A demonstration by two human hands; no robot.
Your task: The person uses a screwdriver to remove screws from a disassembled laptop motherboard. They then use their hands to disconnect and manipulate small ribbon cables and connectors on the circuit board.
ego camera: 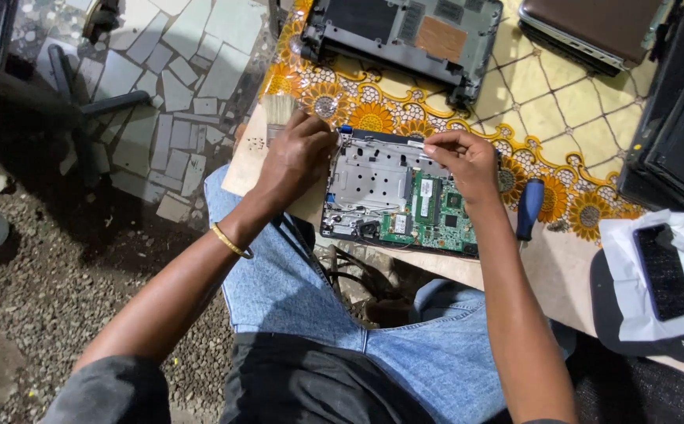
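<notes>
An opened laptop base (381, 188) with a silver metal plate and a green circuit board lies at the near edge of the table. My left hand (299, 153) is closed around a paintbrush (279, 110) with pale bristles, at the base's left side. My right hand (463, 161) rests on the base's top right part, fingertips pinched together near its upper edge; what they pinch is too small to see.
A blue-handled screwdriver (528, 206) lies right of the base on the sunflower-pattern tablecloth (538, 86). Another dark laptop shell (404, 35) sits farther back, a brown laptop (589, 27) top right, a black device (675, 133) at right, a dark strip on white paper (662, 271).
</notes>
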